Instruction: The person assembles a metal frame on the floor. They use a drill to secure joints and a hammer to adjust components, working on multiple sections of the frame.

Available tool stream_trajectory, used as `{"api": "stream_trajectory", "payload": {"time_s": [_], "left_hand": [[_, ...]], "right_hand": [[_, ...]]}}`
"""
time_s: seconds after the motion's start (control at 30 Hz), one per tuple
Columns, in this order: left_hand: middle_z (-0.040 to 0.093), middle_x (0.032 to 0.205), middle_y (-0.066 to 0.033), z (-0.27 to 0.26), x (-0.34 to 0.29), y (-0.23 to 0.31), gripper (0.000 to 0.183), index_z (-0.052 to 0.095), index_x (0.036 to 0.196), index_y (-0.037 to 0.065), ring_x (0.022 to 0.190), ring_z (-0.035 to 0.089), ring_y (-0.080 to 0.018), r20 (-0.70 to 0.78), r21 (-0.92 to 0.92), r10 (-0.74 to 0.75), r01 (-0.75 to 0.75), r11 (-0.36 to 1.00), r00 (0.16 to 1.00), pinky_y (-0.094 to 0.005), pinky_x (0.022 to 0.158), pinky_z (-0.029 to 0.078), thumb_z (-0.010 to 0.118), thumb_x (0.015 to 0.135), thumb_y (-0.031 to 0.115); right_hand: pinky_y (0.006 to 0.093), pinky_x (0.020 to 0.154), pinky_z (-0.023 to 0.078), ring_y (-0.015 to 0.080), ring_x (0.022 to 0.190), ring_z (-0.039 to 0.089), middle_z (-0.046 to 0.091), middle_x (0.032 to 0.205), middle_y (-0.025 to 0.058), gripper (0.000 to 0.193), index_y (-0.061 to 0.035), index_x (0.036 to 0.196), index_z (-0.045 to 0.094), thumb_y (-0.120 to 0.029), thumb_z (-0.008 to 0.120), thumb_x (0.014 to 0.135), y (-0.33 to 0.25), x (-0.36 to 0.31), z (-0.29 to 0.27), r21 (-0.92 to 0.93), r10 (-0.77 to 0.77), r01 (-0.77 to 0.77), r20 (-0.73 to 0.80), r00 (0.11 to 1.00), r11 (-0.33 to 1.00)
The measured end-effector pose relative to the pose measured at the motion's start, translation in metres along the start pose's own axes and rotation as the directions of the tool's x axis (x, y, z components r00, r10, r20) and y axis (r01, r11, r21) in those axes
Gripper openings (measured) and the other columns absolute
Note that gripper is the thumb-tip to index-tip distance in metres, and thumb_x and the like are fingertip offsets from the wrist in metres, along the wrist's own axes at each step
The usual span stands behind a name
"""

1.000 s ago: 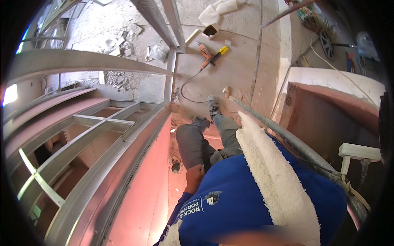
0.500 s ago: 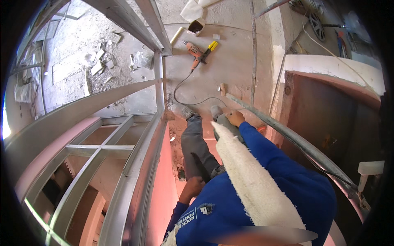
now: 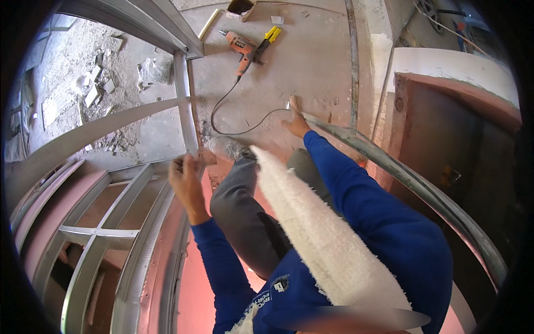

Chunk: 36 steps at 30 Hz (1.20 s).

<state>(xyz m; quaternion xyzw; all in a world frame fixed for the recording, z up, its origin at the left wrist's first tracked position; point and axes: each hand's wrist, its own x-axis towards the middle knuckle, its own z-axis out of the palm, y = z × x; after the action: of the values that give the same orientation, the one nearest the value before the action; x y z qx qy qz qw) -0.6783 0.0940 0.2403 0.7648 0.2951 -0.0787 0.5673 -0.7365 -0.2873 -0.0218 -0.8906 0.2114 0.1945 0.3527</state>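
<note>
My left hand rests against the top of the metal stud frame, fingers curled on its upper rail near the upright stud. My right hand reaches forward and grips the far end of a long curved metal channel that runs back along my right side. A white fluffy towel hangs over my blue-sleeved shoulder. My grey trouser legs show below, well above the floor.
On the concrete floor lie an orange power drill with a black cord, a yellow-handled tool and a small box. Rubble lies left. A reddish wall with white edge stands right.
The view has swung down and left. My left hand has come into view onto the frame's top rail. My right hand still holds the channel's end.
</note>
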Motion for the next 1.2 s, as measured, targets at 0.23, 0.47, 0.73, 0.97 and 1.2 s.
{"api": "stream_trajectory", "payload": {"time_s": [0.23,0.47,0.73,0.97,1.2], "left_hand": [[0.064,0.094,-0.0069,-0.002,0.075,0.015,0.023,0.060,0.105,-0.002,0.085,0.065,-0.0150,-0.317,-0.119,0.280,-0.331,0.936,0.906,-0.0267,0.073,0.050,0.069,0.096,0.018],[0.054,0.123,-0.0169,-0.004,0.112,-0.009,0.059,0.047,0.129,-0.006,0.103,0.060,-0.0238,-0.485,0.015,0.456,-0.514,0.858,0.747,-0.0302,0.082,0.051,0.080,0.086,0.016],[0.035,0.148,-0.0314,0.003,0.121,-0.006,0.112,0.022,0.153,-0.007,0.134,0.045,-0.0436,-0.488,0.234,0.568,-0.528,0.817,0.663,-0.0474,0.104,0.046,0.090,0.074,0.034],[0.028,0.151,-0.0322,0.015,0.155,0.020,0.129,0.006,0.155,-0.007,0.141,0.035,-0.0435,-0.554,0.271,0.629,-0.596,0.756,0.546,-0.0497,0.112,0.037,0.093,0.071,0.036],[0.053,0.126,-0.0180,0.018,0.199,0.004,0.074,0.035,0.136,-0.008,0.110,0.061,-0.0267,-0.501,0.280,0.593,-0.531,0.800,0.630,-0.0399,0.090,0.052,0.083,0.080,0.003]], "right_hand": [[0.0457,0.106,0.046,0.0496,0.121,0.056,0.054,0.132,0.0389,0.085,0.0169,0.143,0.034,-0.038,0.068,0.088,-0.007,0.176,-0.053,0.165,0.230,-0.174,-0.435,0.871,0.971],[0.0263,0.040,0.040,0.0116,0.053,0.062,0.071,0.082,0.0095,0.046,-0.0197,0.130,0.049,-0.045,0.065,0.095,-0.031,0.206,-0.087,0.595,0.288,-0.496,0.414,0.863,0.632],[0.0297,0.044,0.046,0.0158,0.052,0.062,0.071,0.084,0.0076,0.029,-0.0126,0.119,0.056,-0.031,0.060,0.097,-0.055,0.235,0.052,0.612,0.120,-0.268,0.272,0.955,0.744],[0.0392,0.062,0.056,0.0267,0.067,0.071,0.072,0.086,0.0184,0.026,-0.0013,0.094,0.067,-0.027,0.065,0.088,-0.155,0.280,0.180,0.311,-0.381,0.280,0.337,0.861,0.908],[0.0502,0.086,0.053,0.0449,0.096,0.067,0.069,0.097,0.0288,0.034,0.0025,0.096,0.067,-0.028,0.070,0.080,-0.303,0.331,0.267,0.144,-0.640,0.623,0.151,0.754,0.769]]}}
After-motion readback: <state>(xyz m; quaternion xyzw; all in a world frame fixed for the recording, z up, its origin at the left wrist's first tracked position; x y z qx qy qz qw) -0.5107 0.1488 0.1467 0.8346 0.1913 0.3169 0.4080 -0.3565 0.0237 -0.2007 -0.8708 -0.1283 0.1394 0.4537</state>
